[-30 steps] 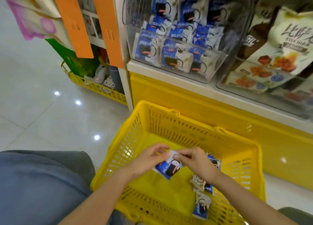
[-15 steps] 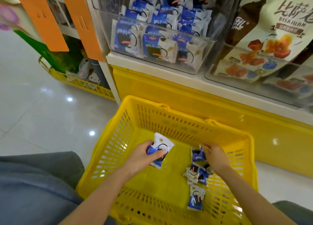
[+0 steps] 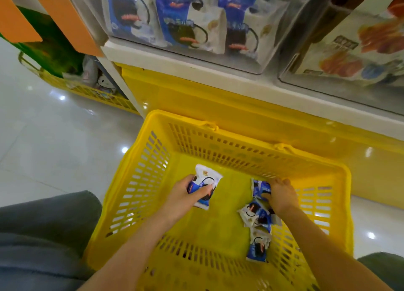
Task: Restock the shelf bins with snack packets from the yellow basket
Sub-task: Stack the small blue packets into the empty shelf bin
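A yellow basket [image 3: 166, 142] stands on the floor under the shelf. My left hand [image 3: 185, 193] holds a blue-and-white snack packet [image 3: 207, 179] above the basket floor. At the basket's right side my right hand [image 3: 282, 194] grips a second blue packet [image 3: 260, 186]. Below it lie two more packets, one crumpled [image 3: 254, 215] and one against the near wall [image 3: 258, 248]. Above, a clear shelf bin [image 3: 269, 63] holds several of the same blue-and-white packets [image 3: 185, 26].
A second clear bin [image 3: 341, 87] at the right holds packets with orange and red print. The yellow shelf base [image 3: 218, 102] runs behind the basket. Another yellow basket [image 3: 91, 91] with goods sits at the left on the glossy tiled floor. My grey-clad knees flank the basket.
My hands parted: the left kept the packet and stayed left of centre, while the right reached to the basket's right side and closed on another packet. The camera moved nearer the shelf.
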Action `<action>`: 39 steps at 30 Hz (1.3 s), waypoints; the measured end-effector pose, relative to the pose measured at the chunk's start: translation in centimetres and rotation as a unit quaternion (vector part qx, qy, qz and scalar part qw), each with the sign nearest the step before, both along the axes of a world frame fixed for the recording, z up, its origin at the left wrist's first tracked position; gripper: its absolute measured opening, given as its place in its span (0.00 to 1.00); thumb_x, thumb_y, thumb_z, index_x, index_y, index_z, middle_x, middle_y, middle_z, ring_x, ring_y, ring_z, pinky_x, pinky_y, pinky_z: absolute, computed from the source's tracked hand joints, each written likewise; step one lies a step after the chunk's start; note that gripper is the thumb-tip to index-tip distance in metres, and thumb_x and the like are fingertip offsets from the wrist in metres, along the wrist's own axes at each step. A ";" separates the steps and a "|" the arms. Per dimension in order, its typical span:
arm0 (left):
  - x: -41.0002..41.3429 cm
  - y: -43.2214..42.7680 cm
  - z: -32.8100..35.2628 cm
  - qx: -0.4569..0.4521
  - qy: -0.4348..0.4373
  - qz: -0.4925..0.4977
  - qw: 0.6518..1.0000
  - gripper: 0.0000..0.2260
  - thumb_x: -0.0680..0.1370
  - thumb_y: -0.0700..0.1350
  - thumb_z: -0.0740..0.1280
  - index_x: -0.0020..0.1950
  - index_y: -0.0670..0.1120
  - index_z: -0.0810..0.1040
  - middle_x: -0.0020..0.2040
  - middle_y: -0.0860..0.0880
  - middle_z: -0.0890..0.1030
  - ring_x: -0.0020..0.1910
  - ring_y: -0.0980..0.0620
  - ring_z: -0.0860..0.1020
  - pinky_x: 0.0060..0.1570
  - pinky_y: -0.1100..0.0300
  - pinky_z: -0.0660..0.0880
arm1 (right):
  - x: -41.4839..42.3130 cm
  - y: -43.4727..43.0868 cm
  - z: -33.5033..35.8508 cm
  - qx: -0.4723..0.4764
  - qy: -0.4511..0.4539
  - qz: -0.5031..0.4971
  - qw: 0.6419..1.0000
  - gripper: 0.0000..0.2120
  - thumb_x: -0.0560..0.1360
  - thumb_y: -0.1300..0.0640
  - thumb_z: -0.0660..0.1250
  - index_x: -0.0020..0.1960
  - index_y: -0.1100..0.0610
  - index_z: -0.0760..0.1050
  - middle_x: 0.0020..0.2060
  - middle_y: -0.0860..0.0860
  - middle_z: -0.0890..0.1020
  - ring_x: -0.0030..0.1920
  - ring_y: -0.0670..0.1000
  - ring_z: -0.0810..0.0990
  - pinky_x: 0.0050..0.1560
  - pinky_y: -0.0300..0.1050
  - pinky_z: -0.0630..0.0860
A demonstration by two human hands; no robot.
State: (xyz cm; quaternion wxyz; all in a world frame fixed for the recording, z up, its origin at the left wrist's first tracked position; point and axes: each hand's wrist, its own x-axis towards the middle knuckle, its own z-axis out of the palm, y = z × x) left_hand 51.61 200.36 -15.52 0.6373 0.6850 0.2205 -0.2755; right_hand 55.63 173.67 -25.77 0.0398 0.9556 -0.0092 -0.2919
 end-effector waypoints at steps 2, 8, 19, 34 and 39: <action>0.1 -0.1 -0.2 0.005 0.008 0.006 1.000 0.07 0.76 0.39 0.67 0.53 0.40 0.75 0.52 0.37 0.79 0.48 0.44 0.80 0.44 0.53 0.80 | 0.4 0.1 0.1 -0.018 -0.006 0.017 1.000 0.21 0.76 0.45 0.63 0.65 0.54 0.70 0.64 0.53 0.74 0.66 0.55 0.67 0.64 0.46 0.64; 0.0 -0.3 0.3 0.017 0.018 0.028 0.999 0.08 0.76 0.41 0.67 0.54 0.39 0.76 0.52 0.37 0.79 0.53 0.37 0.78 0.56 0.42 0.75 | -0.1 0.9 1.3 0.113 -0.044 -0.075 0.990 0.17 0.76 0.50 0.66 0.60 0.58 0.74 0.59 0.57 0.76 0.60 0.57 0.72 0.54 0.47 0.69; -1.2 0.1 3.9 0.062 0.036 0.131 0.989 0.15 0.76 0.39 0.66 0.60 0.36 0.69 0.58 0.36 0.75 0.55 0.39 0.76 0.49 0.43 0.77 | -0.7 7.8 11.7 0.422 -0.038 -0.111 0.899 0.06 0.77 0.53 0.65 0.42 0.52 0.71 0.36 0.46 0.76 0.37 0.44 0.74 0.34 0.33 0.67; -2.8 0.3 14.2 -0.074 -0.107 0.113 0.985 0.07 0.76 0.47 0.67 0.54 0.48 0.75 0.51 0.47 0.82 0.45 0.49 0.82 0.38 0.55 0.81 | -4.4 10.8 26.0 0.581 0.030 -0.075 0.810 0.11 0.76 0.58 0.65 0.58 0.57 0.77 0.49 0.51 0.83 0.45 0.42 0.81 0.44 0.34 0.75; -1.5 1.5 17.0 -0.046 -0.210 0.067 0.974 0.10 0.77 0.45 0.65 0.58 0.47 0.75 0.51 0.48 0.82 0.48 0.51 0.81 0.42 0.58 0.80 | -3.8 11.0 29.4 0.581 0.027 -0.068 0.811 0.13 0.73 0.61 0.69 0.57 0.55 0.77 0.48 0.47 0.84 0.45 0.41 0.82 0.41 0.32 0.75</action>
